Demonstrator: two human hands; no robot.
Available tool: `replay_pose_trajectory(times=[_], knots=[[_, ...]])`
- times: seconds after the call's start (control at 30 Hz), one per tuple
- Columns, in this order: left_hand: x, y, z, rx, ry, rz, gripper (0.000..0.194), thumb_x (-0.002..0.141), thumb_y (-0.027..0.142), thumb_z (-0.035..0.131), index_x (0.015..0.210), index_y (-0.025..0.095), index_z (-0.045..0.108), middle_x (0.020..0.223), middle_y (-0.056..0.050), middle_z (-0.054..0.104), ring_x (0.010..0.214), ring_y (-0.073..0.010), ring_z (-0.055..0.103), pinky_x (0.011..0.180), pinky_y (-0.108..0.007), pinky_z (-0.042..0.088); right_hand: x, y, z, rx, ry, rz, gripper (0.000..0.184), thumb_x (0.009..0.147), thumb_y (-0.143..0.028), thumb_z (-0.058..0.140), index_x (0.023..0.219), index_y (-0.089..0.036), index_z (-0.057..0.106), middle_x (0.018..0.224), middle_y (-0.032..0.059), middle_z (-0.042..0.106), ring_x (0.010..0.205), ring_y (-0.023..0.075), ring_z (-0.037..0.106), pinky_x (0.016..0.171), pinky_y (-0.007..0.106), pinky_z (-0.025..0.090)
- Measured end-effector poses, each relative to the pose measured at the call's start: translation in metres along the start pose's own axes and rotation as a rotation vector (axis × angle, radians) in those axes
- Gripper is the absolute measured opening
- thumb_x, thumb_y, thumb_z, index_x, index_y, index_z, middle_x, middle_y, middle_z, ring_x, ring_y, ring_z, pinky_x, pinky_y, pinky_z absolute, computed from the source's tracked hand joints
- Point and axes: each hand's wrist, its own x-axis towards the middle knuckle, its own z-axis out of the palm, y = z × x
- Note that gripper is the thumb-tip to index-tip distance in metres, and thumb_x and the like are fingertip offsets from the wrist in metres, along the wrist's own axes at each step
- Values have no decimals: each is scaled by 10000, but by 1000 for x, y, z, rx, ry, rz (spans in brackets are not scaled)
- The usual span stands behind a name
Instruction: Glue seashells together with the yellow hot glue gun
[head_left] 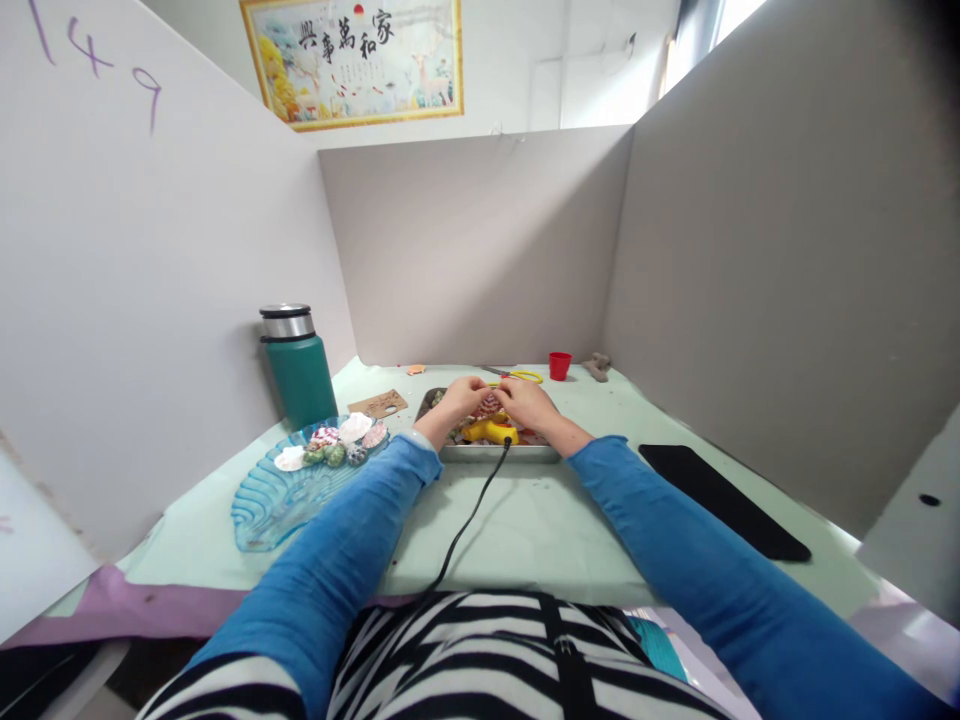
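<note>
My left hand and my right hand are close together over a metal tray. Between their pinched fingertips is a reddish-brown and white striped seashell, partly covered by the fingers. Just below the hands, a yellow glue gun lies in the tray. Its black cord runs over the tray's front rim towards my body. Small shells and bits fill the tray around it, too small to tell apart.
At left stand a teal bottle and a blue scalloped glass plate with several seashells. A cardboard piece lies behind the plate. Farther back are yellow-handled scissors and a red cup. A black mat lies right; partitions enclose the table.
</note>
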Motion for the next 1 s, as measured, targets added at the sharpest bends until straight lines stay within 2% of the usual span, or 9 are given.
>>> replay_pose_trajectory(times=[0.37, 0.73, 1.0], knots=[[-4, 5, -2, 96, 29, 3, 118, 797, 196, 554, 778, 129, 649, 654, -12, 617, 581, -100, 537, 602, -207, 451, 1, 1, 1, 5, -80, -34, 346, 966, -368, 383, 952, -184, 676, 970, 70, 715, 861, 168, 607, 656, 248, 335], [-6, 9, 0, -9, 21, -43, 92, 803, 209, 616, 786, 123, 644, 670, -23, 635, 595, -102, 567, 622, -213, 479, 1, 2, 2, -11, -16, -10, 346, 958, -354, 383, 945, -189, 687, 997, 86, 714, 892, 186, 609, 665, 257, 350], [-2, 2, 1, 85, 8, 36, 143, 816, 196, 544, 850, 123, 662, 759, -42, 664, 624, -111, 585, 638, -230, 493, 2, 1, 1, -13, -45, 1, 361, 961, -364, 372, 948, -193, 690, 963, 81, 717, 869, 189, 608, 651, 265, 343]])
